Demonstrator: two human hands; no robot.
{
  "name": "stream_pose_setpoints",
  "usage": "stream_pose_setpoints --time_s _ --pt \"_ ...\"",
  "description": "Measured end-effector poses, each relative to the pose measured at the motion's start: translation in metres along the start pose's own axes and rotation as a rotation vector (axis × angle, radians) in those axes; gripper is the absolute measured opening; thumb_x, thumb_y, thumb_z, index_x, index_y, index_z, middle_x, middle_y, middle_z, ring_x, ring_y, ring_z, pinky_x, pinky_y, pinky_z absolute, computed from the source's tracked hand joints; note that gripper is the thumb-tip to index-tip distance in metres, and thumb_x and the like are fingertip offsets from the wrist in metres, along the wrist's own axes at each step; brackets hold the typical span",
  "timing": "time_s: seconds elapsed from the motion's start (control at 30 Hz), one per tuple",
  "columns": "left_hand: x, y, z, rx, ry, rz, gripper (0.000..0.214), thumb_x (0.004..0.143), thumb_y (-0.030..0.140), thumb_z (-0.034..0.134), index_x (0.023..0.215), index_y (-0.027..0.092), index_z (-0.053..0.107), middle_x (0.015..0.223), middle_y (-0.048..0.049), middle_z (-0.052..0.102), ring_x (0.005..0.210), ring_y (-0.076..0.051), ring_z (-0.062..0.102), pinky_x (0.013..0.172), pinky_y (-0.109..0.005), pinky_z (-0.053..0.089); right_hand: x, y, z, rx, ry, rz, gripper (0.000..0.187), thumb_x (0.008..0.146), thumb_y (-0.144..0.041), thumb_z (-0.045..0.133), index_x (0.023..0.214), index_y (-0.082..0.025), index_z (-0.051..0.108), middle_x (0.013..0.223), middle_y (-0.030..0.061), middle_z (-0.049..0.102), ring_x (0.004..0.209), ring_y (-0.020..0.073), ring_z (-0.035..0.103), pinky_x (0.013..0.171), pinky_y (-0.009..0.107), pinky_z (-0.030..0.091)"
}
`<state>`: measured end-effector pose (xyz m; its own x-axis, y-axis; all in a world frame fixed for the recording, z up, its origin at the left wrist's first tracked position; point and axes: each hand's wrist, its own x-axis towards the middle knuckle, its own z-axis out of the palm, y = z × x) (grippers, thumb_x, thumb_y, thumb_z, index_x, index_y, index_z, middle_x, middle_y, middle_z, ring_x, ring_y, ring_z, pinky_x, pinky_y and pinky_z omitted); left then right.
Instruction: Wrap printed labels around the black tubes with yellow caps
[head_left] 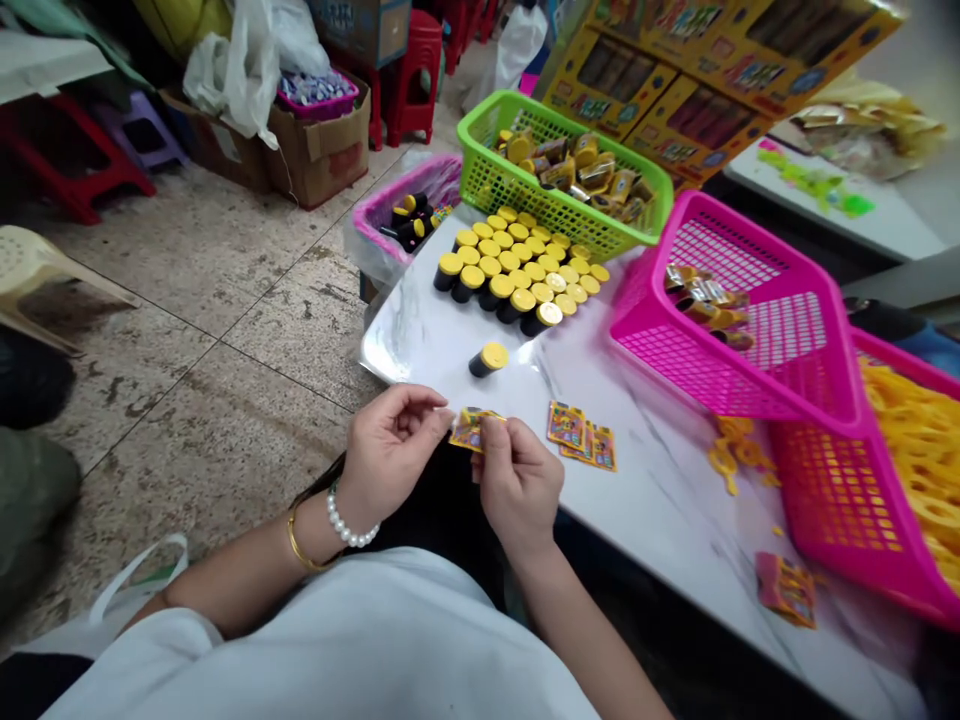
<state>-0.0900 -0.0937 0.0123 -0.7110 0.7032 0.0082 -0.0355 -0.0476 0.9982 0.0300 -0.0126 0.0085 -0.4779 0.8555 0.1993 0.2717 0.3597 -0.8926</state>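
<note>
My left hand (390, 447) and my right hand (517, 480) both pinch a small yellow printed sticker (472, 428) at the near edge of the white marble table (660, 500). Just beyond the sticker, one black tube with a yellow cap (489, 359) lies on its side. A few more stickers (581, 434) lie on the table to the right of my right hand. Several black tubes with yellow caps (517, 270) stand in a cluster farther back.
A green basket (510, 180) of wrapped tubes stands behind the cluster. A tilted pink basket (750, 330) with a few wrapped tubes leans on another pink basket (847, 500) of yellow plastic pieces. A pink bin (405, 215) of tubes sits at the far left corner. Sticker pack (786, 588) near right.
</note>
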Motion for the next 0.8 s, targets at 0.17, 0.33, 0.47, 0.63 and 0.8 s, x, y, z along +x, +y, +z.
stream_pose_setpoints --time_s 0.17,0.33,0.47,0.63,0.8 --pt "-0.01 0.007 -0.009 0.107 -0.003 0.137 0.018 0.09 0.03 0.068 0.078 0.017 0.073 0.069 -0.0016 0.07 0.057 -0.01 0.058 0.053 -0.02 0.048 -0.004 0.005 0.006 0.002 0.003 0.004 0.049 0.1 -0.043 0.053 0.058 -0.02 0.049 0.05 -0.0039 0.05 0.046 0.0093 0.045 0.046 0.024 0.036" --pt "-0.01 0.005 -0.006 0.14 -0.013 0.221 0.012 0.087 0.029 0.072 0.086 0.02 0.081 0.069 -0.0027 0.071 0.059 -0.011 0.059 0.053 -0.022 0.049 -0.005 0.01 0.006 -0.046 -0.003 -0.072 0.045 0.1 -0.039 0.055 0.059 -0.021 0.048 0.052 -0.0046 0.047 0.048 0.0097 0.042 0.049 0.025 0.036" --pt "-0.007 0.0 -0.004 0.124 -0.003 0.205 0.01 0.077 0.026 0.081 0.085 0.02 0.083 0.073 -0.0033 0.069 0.057 -0.01 0.055 0.048 -0.022 0.046 -0.004 0.011 0.008 -0.108 -0.039 -0.203 0.038 0.098 -0.03 0.055 0.062 -0.021 0.049 0.057 -0.0038 0.049 0.051 0.0102 0.044 0.051 0.026 0.038" --pt "-0.002 0.0 -0.011 0.012 -0.007 -0.07 0.008 0.078 0.026 0.076 0.078 0.019 0.08 0.061 -0.0011 0.068 0.045 -0.008 0.052 0.043 -0.021 0.043 -0.003 0.006 0.007 -0.065 -0.138 -0.195 0.013 0.095 -0.025 0.059 0.085 -0.021 0.065 0.071 -0.0006 0.063 0.056 0.0126 0.057 0.054 0.026 0.046" --pt "0.008 0.002 -0.023 -0.193 -0.228 -0.433 0.019 0.071 0.03 0.08 0.084 0.016 0.079 0.059 -0.0008 0.068 0.036 -0.004 0.041 0.034 -0.018 0.028 0.015 -0.007 -0.006 -0.114 -0.182 -0.294 0.018 0.094 -0.027 0.061 0.077 -0.021 0.065 0.063 -0.0018 0.061 0.052 0.0119 0.054 0.051 0.026 0.044"
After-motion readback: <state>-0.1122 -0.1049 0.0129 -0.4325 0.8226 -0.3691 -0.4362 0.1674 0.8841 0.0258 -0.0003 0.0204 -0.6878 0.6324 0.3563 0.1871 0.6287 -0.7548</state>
